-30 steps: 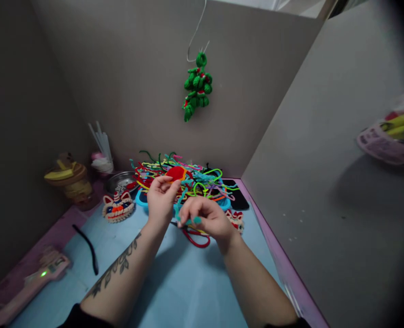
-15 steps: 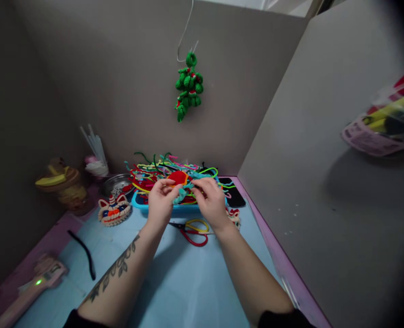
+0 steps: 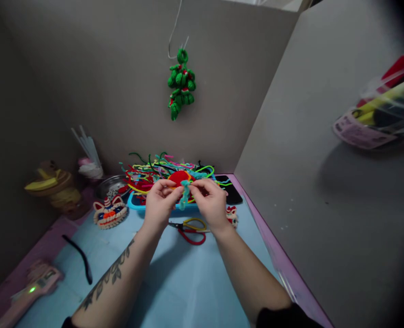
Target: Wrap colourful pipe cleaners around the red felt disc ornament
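Fingers [image 3: 197, 190] hide the top of the teal pipe cleaner [image 3: 184, 197]; the blurred pink basket [image 3: 354, 132] runs off the right edge.

Teal pipe cleaner [image 3: 184, 193], red disc [image 3: 178, 177]

Seeing a green ornament [image 3: 180, 84] dangling at twelve o'clock on the back wall. Finding red-and-yellow scissors [image 3: 190, 229] lying at six o'clock of the blue tray [image 3: 132, 202] — a cat-face craft [image 3: 109, 212] sitting at nine. Spotting a black pipe cleaner [image 3: 82, 259] and pink glue gun [image 3: 31, 289] resting toward eight o'clock.
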Available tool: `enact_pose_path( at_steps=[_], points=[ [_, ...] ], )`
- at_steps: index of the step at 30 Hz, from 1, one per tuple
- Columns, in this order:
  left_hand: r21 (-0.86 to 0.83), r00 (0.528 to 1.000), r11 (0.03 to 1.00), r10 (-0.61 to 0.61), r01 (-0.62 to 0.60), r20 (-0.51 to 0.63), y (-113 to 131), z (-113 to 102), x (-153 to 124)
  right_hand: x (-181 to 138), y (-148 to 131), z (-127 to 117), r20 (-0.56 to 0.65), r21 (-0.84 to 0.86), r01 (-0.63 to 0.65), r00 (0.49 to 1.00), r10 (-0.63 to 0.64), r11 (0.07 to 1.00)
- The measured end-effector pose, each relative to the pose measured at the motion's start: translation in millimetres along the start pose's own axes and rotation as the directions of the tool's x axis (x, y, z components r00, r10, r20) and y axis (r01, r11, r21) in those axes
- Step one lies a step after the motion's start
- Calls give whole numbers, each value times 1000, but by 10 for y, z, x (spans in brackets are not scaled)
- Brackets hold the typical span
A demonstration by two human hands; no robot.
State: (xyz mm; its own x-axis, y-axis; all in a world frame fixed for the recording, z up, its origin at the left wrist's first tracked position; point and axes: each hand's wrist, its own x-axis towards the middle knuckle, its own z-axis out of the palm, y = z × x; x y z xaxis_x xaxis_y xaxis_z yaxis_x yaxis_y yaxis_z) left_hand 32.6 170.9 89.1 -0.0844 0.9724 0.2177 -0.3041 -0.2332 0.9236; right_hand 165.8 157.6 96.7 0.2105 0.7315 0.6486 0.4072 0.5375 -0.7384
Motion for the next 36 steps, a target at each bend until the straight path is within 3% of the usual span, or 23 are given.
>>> enact_pose_path(
  at_steps=[7, 11, 14, 19, 27, 30, 36],
  points=[
    [20, 997, 997, 70, -69, -27, 17, 32, -27, -46, -14, 102, 45, 70, -155, 987, 152, 985],
    [36, 995, 995, 96, -96, -9, 10, 19, -28, -72, 71, 181, 1, 203, -253, 966, 258, 946],
    [64, 995, 993, 98, -99, 19, -7, -5, -22, -79, 131, 211, 42, 293, -323, 945, 325, 900],
    [104, 996, 992, 59, -67, 73, -25, -34, 10, -53, 140, 193, 84, 314, -344, 938, 335, 885],
    [46, 986, 999, -34, 26, 163, 36, -64, 48, -27, 161, 187, 37, 303, -381, 920, 389, 874],
    [19, 992, 1000, -16, 14, 122, 45, -98, 77, 5, 187, 154, 99, 281, -364, 931, 351, 888],
    [57, 997, 998, 37, -41, 68, 69, -87, 67, 56, 161, 51, 94, 140, -293, 955, 282, 946]
  ],
)
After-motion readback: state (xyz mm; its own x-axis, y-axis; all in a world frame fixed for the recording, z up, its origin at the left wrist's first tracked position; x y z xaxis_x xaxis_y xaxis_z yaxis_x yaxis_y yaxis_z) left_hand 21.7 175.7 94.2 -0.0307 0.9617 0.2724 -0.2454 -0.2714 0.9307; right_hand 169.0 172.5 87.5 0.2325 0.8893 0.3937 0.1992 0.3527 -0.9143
